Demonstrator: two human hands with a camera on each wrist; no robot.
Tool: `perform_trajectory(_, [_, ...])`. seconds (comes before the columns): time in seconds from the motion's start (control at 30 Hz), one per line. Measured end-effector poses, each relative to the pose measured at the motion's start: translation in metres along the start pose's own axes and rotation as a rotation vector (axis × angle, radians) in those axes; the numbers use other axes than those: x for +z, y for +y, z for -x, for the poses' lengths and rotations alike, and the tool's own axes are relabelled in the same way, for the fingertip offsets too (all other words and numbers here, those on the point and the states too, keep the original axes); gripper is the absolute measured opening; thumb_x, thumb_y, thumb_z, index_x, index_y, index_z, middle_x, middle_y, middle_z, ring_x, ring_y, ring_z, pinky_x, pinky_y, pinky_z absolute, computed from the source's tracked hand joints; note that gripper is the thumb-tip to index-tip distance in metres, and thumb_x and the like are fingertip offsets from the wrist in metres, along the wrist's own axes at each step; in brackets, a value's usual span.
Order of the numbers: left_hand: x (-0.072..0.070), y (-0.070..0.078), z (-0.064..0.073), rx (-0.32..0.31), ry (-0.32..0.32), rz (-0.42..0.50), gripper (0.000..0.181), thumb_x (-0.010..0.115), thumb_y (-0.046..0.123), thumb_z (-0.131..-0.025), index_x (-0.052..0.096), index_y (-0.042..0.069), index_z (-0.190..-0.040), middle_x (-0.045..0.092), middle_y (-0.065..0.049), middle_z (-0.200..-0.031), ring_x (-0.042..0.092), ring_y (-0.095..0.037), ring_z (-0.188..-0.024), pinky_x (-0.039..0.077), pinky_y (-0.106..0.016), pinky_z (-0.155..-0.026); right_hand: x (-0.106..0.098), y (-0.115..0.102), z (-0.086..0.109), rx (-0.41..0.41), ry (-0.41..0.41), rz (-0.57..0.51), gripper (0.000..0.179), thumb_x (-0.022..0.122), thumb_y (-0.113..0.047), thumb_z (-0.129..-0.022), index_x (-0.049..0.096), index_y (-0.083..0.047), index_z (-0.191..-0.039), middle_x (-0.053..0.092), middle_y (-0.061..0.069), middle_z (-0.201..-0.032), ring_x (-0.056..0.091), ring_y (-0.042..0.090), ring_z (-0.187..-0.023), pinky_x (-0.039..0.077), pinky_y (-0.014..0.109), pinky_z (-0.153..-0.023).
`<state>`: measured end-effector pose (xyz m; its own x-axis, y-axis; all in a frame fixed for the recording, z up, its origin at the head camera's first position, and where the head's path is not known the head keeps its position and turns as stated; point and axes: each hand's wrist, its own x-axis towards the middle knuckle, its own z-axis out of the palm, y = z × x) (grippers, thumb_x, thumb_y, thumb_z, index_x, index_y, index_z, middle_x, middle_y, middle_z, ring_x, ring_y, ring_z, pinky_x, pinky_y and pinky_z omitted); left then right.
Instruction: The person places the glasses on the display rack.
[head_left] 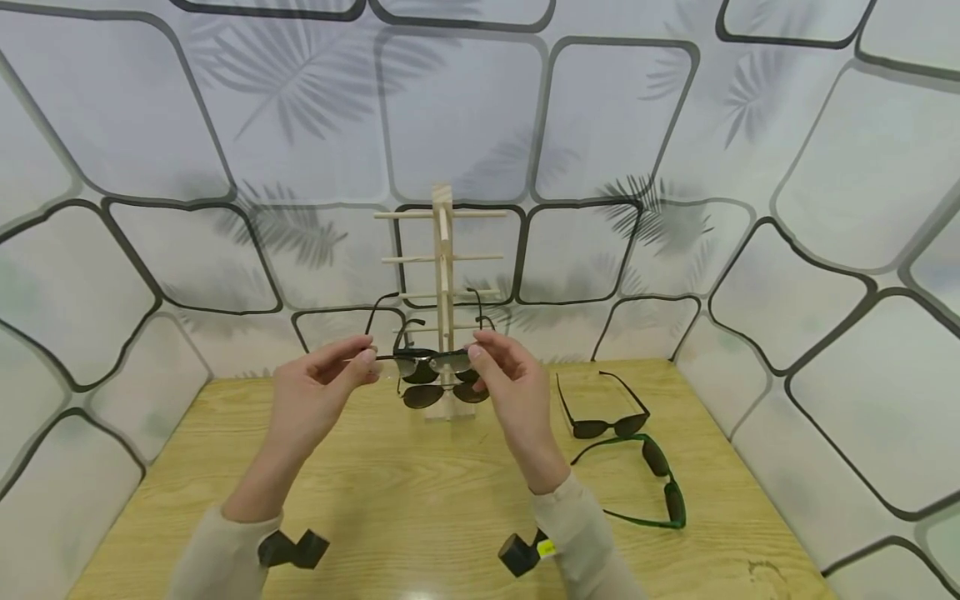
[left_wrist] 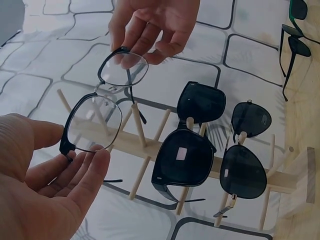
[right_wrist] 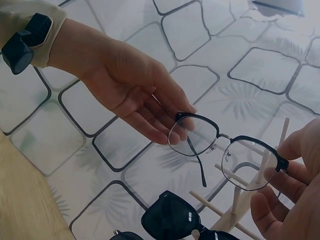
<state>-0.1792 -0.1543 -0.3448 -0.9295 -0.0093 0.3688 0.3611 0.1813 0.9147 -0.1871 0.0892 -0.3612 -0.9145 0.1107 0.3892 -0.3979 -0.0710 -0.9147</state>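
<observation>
Both hands hold a pair of eyeglasses [right_wrist: 248, 163] with clear lenses and a black upper rim, one hand at each end. My left hand [head_left: 318, 396] pinches the left end between thumb and fingers. At the opposite end, my right hand [head_left: 517, 392] grips the frame by the hinge. The eyeglasses are in the air before a wooden display stand [head_left: 444, 275] with several pegs, their temples pointing toward it. Lower on the stand hang black sunglasses [left_wrist: 183, 157], and below these, thin metal-framed sunglasses [left_wrist: 243, 171]. Whether the eyeglasses touch a peg I cannot tell.
On the wooden table [head_left: 420, 500], to the right, lie black sunglasses [head_left: 590, 429] and green-framed sunglasses [head_left: 675, 504], temples unfolded. Patterned cloth walls [head_left: 465, 117] enclose the back and sides. The stand's upper pegs [head_left: 480, 214] bear no glasses.
</observation>
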Motion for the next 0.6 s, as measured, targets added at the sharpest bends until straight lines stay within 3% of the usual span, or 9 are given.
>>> perform_trajectory(0.1, [0.003,-0.001,-0.004,0.014,-0.008,0.001,0.038,0.072,0.020,-0.103,0.070,0.001,-0.135,0.079,0.018,-0.099,0.078,-0.004,-0.085,0.062,-0.021,-0.083,-0.002,0.002,-0.004,0.000,0.009,-0.003,0.024,0.070,-0.013,-0.103,0.074,-0.009,-0.126,0.075,0.014,-0.109,0.065,0.015,-0.077,0.059,0.028,-0.067])
perform_trajectory(0.3, [0.008,-0.002,-0.010,0.023,-0.020,-0.015,0.038,0.073,0.020,-0.102,0.071,0.002,-0.136,0.082,0.006,-0.101,0.078,-0.003,-0.085,0.062,-0.020,-0.082,-0.007,0.006,-0.012,0.005,0.017,-0.018,0.023,0.069,-0.013,-0.103,0.075,-0.008,-0.125,0.073,0.018,-0.108,0.066,0.030,-0.083,0.059,0.030,-0.067])
perform_trajectory(0.47, [0.012,-0.002,-0.015,0.025,-0.020,-0.008,0.036,0.073,0.017,-0.102,0.071,0.002,-0.135,0.081,-0.012,-0.107,0.079,-0.006,-0.085,0.063,-0.022,-0.081,-0.009,0.007,-0.016,0.014,0.014,-0.032,0.023,0.069,-0.012,-0.103,0.074,-0.007,-0.125,0.072,0.023,-0.109,0.066,0.029,-0.085,0.059,0.029,-0.067])
perform_trajectory(0.6, [0.014,-0.002,-0.017,0.019,-0.024,0.011,0.035,0.072,0.015,-0.102,0.071,0.002,-0.135,0.081,-0.015,-0.107,0.078,-0.005,-0.084,0.063,-0.022,-0.082,-0.009,0.007,-0.020,0.029,0.016,-0.036,0.024,0.070,-0.013,-0.103,0.074,-0.005,-0.126,0.073,0.019,-0.105,0.066,0.024,-0.084,0.058,0.027,-0.066])
